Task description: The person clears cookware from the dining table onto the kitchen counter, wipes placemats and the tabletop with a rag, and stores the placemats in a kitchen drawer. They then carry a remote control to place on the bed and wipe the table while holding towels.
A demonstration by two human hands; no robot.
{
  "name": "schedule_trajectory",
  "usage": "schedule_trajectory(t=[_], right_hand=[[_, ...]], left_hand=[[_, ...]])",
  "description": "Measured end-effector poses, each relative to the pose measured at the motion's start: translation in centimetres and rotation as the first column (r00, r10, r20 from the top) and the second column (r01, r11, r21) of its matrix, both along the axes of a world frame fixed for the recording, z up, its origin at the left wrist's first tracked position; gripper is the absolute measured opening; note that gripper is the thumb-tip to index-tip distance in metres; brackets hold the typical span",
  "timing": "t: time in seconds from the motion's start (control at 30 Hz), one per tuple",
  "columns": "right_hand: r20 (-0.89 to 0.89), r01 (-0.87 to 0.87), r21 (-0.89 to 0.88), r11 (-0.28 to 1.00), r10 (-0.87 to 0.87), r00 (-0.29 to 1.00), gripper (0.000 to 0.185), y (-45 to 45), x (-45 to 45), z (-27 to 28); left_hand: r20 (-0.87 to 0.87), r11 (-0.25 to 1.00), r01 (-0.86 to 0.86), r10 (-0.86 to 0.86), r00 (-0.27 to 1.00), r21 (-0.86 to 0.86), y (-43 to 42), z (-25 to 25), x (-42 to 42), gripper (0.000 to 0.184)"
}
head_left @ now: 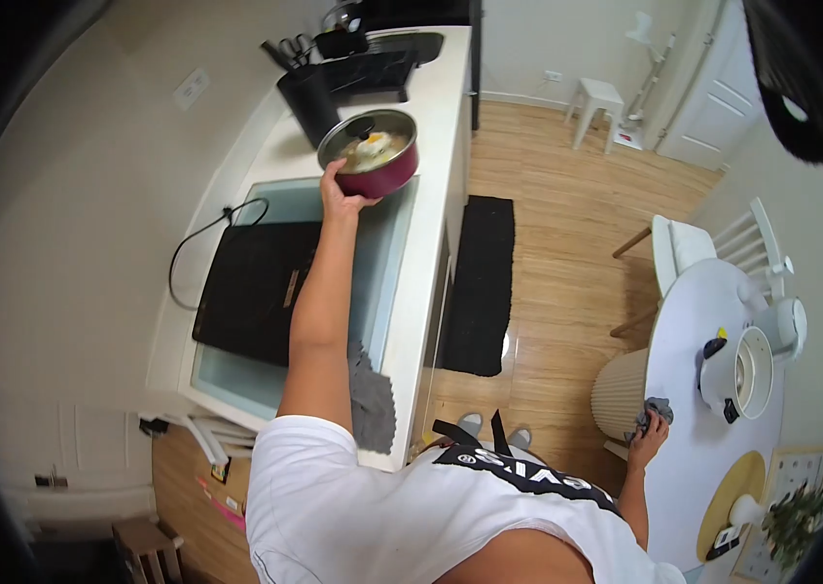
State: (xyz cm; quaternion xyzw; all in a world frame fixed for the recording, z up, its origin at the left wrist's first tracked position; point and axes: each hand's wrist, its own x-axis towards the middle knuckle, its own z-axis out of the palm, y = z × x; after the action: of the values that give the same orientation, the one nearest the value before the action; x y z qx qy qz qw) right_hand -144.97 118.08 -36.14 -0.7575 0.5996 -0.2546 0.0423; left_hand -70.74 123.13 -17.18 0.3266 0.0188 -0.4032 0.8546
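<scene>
My left hand [341,198] is stretched out over the counter, closed on the near side of a dark red pot [384,179]. Pale food with something white and yellow on top shows in the pot, and a black knob [361,127] appears near its far rim. Whether the pot touches the counter I cannot tell. On the other side, my right hand [649,441] grips a grey cloth [659,413] at the edge of the round white table [676,487]. Below my left arm lies a black induction cooker [254,287] with its cord.
A second grey cloth [373,404] hangs near the counter edge. Beyond the pot stand a black knife holder [310,105] and a gas stove [368,76]. The table bears a white pot [723,375] and a kettle [779,326]. A white chair [676,248] and black mat [480,287] are nearby.
</scene>
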Motion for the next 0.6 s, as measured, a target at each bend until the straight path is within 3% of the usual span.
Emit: schedule_trajectory(t=[0.07,0.13,0.17,0.2,0.23,0.27,0.3,0.33,0.37,0.43,0.47,0.57,0.6], right_hand=[[0.005,0.082,0.153,0.985,-0.084,0.996,0.054,0.5,0.8,1.6],[-0.076,0.166,0.163,0.973,-0.155,0.985,0.053,0.0,1.0,0.7],[0.161,0.134,0.106,0.985,-0.15,0.976,0.049,-1.2,0.9,-1.5],[0.389,0.109,0.035,0.993,-0.114,0.914,0.046,-2.5,0.9,-2.6],[0.706,0.052,0.313,0.948,-0.269,0.655,0.042,-3.0,3.2,-1.6],[0.834,-0.118,0.519,0.846,-0.472,0.286,0.039,-3.4,8.3,1.7],[0.823,-0.321,0.562,0.762,-0.552,0.131,0.035,-3.3,13.4,5.8],[0.8,-0.531,0.53,0.662,-0.598,0.053,0.034,-4.3,16.8,5.9],[0.796,-0.731,0.351,0.585,-0.597,-0.096,0.034,-4.6,20.9,6.1],[0.652,-0.846,0.32,0.426,-0.747,-0.13,0.033,-5.1,29.9,9.5],[0.602,-0.926,0.159,0.342,-0.777,-0.183,0.033,-6.0,33.8,9.3],[0.489,-0.95,-0.092,0.299,-0.817,-0.305,0.037,-5.9,42.2,13.4],[0.58,-0.914,-0.038,0.404,-0.736,-0.349,0.041,-5.5,44.0,15.4]], left_hand=[[0.055,0.999,0.045,-0.046,0.997,0.029,-1.4,-1.9,1.6,0.071],[0.08,0.996,0.024,-0.031,0.996,0.084,-1.9,-1.6,0.8,0.071],[0.108,0.995,0.015,-0.025,0.994,0.098,-1.6,-0.8,-0.3,0.085],[0.09,0.994,0.002,-0.012,0.996,0.112,-1.5,-1.2,-0.2,0.087],[0.051,0.993,0.01,-0.017,0.999,0.118,-1.5,-1.2,-0.8,0.083],[0.013,0.992,0.016,-0.017,1.0,0.127,-1.1,-0.8,-1.5,0.079],[0.011,0.99,0.02,-0.022,1.0,0.137,-0.8,-0.3,-2.4,0.079],[-0.021,0.99,0.067,-0.064,0.998,0.121,-0.3,0.1,-3.6,0.078],[-0.054,0.989,0.106,-0.101,0.993,0.099,0.3,0.6,-5.0,0.078],[-0.037,0.977,0.181,-0.178,0.983,0.108,1.7,2.3,-8.6,0.077],[-0.008,0.961,0.253,-0.254,0.967,0.113,2.3,2.8,-10.1,0.077],[-0.055,0.936,0.325,-0.321,0.946,0.133,3.5,3.3,-14.0,0.071],[-0.054,0.926,0.358,-0.354,0.934,0.122,3.7,3.1,-14.6,0.069]])
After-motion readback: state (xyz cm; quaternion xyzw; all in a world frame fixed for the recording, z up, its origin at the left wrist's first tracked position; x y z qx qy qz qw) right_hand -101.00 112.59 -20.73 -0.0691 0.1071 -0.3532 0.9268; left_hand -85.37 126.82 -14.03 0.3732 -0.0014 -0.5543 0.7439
